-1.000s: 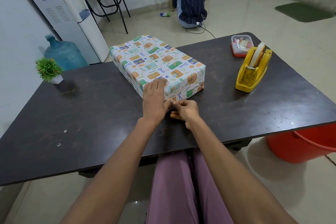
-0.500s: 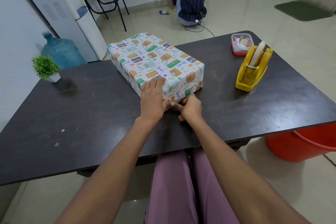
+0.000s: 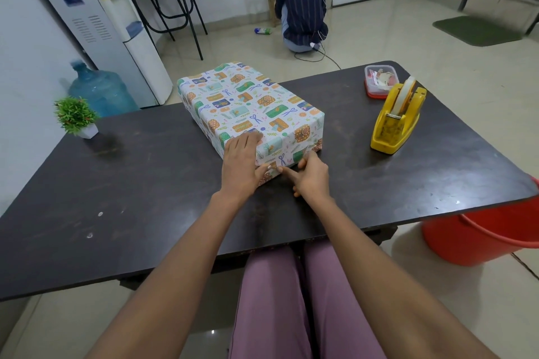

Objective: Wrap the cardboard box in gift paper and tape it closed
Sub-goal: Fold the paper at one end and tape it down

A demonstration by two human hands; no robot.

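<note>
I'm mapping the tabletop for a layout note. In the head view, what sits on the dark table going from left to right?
Small green potted plant in a white pot → gift-wrapped box in patterned paper → yellow tape dispenser.

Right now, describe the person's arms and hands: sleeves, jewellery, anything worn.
Both forearms are bare up to the frame edge, with no sleeves in view. The left hand and right hand are bare too: no gloves, rings, watch or bracelets show. Below the table, mauve trousers cover the lap.
</note>
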